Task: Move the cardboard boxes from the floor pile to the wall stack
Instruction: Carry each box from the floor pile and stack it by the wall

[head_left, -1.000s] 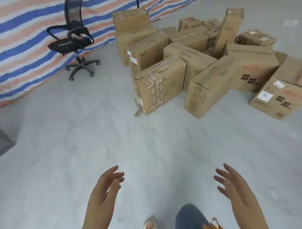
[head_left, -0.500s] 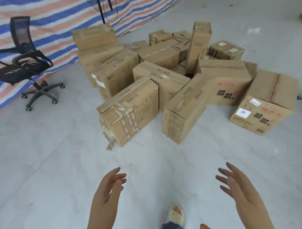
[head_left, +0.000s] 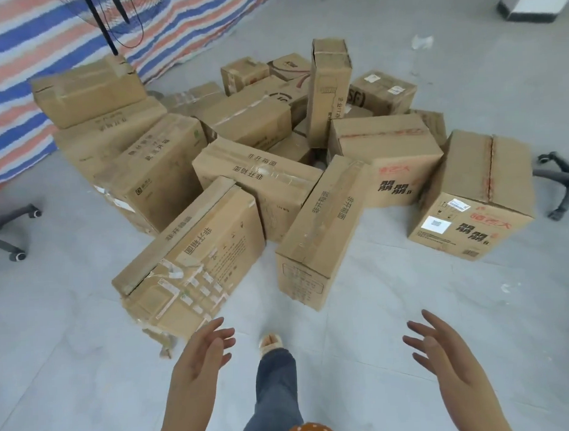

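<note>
A floor pile of several brown cardboard boxes fills the middle of the view. Nearest me lies a taped, battered box (head_left: 194, 260), tilted, its torn corner just beyond my left hand (head_left: 201, 353). To its right a long box (head_left: 322, 233) points toward me. A large box with a white label (head_left: 476, 202) sits apart at the right, and a tall box (head_left: 329, 91) stands upright in the pile. My right hand (head_left: 442, 351) hovers over bare floor. Both hands are empty with fingers spread, palms facing each other.
A striped tarp (head_left: 19, 57) hangs at the back left, with boxes stacked two high (head_left: 88, 90) against it. Office chair bases sit at the left edge (head_left: 6, 228) and right edge (head_left: 562, 186). My leg and sandalled foot (head_left: 271, 344) step forward on the grey tiled floor.
The view has closed in on the pile and swung right, so the boxes now sit much nearer. My foot has stepped forward. Both hands stay empty and spread.
</note>
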The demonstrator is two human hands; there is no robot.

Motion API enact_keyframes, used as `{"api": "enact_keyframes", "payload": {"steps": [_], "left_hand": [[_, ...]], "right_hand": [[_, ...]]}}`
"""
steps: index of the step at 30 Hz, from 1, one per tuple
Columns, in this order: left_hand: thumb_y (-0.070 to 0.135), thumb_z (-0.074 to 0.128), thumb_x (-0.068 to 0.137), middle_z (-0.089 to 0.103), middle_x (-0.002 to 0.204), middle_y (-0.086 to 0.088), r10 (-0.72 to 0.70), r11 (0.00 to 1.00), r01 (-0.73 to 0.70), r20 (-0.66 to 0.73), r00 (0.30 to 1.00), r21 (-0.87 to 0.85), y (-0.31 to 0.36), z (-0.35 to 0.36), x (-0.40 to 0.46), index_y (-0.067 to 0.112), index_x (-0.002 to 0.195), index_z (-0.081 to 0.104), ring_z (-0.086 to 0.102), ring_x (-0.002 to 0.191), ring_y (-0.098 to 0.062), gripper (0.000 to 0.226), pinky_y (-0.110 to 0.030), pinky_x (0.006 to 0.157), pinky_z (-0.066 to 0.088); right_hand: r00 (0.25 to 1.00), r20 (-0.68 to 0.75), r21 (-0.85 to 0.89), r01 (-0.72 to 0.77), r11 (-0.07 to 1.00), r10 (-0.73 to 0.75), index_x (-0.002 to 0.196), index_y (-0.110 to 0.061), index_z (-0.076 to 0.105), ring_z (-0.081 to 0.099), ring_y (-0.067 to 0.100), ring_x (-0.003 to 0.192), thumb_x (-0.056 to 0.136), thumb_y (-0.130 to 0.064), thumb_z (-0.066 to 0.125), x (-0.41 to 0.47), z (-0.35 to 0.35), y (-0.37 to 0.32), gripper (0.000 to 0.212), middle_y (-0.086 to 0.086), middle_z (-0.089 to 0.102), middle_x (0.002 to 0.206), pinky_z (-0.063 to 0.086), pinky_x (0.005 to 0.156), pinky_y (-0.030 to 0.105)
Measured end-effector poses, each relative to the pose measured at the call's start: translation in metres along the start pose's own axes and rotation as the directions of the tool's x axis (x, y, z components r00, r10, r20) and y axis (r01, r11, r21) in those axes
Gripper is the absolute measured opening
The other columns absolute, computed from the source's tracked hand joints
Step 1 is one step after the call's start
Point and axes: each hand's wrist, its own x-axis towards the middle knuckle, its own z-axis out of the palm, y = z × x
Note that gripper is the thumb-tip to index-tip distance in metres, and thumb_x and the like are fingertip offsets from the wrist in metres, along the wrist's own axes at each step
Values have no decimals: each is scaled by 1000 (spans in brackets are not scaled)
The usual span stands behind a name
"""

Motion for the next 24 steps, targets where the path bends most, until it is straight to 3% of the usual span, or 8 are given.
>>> {"api": "enact_keyframes", "payload": {"steps": [6,11,17,20,22,24], "left_hand": [[4,44,98,72,95,3,36,996,-49,173,984,70,57,23,144,24,106,65,68,90,-9,30,-28,81,50],[7,45,98,70,98,1,-64,976,-5,309,949,217,55,58,241,26,103,63,66,95,-14,27,-30,85,51],[12,45,99,67,99,3,-237,934,137,286,928,330,-20,136,341,30,102,60,64,93,-12,24,-27,84,50],[12,47,97,64,98,0,-356,894,267,208,911,358,-83,181,390,22,111,60,61,91,-14,22,-29,83,48],[17,47,95,60,92,4,-443,835,339,165,881,432,-127,205,419,20,124,55,56,84,-11,30,-24,73,44],[25,49,95,58,104,5,-510,762,372,137,849,529,-165,222,440,24,133,46,55,90,-10,38,-23,71,39]], "right_hand": [[992,-115,12,-55,998,56,120,-36,54,68,6,97,99,-7,43,86,41,-33,38,-8,67,115,52,87,28],[970,-171,50,-167,985,173,121,-34,55,67,6,98,99,-14,45,155,60,-29,32,-11,67,113,54,84,20],[918,-68,-21,-392,920,390,120,-33,53,67,11,97,100,-18,45,254,103,48,27,-6,66,114,48,94,38],[866,-25,-73,-500,863,499,119,-33,52,65,9,98,100,-22,45,309,130,111,24,-1,65,119,47,97,39],[812,2,-106,-580,808,584,130,-30,49,60,14,107,99,-27,45,342,146,150,31,1,59,129,44,102,39],[746,18,-105,-661,743,666,144,-24,36,50,19,122,99,-34,46,370,160,186,47,2,47,143,39,107,39]]}}
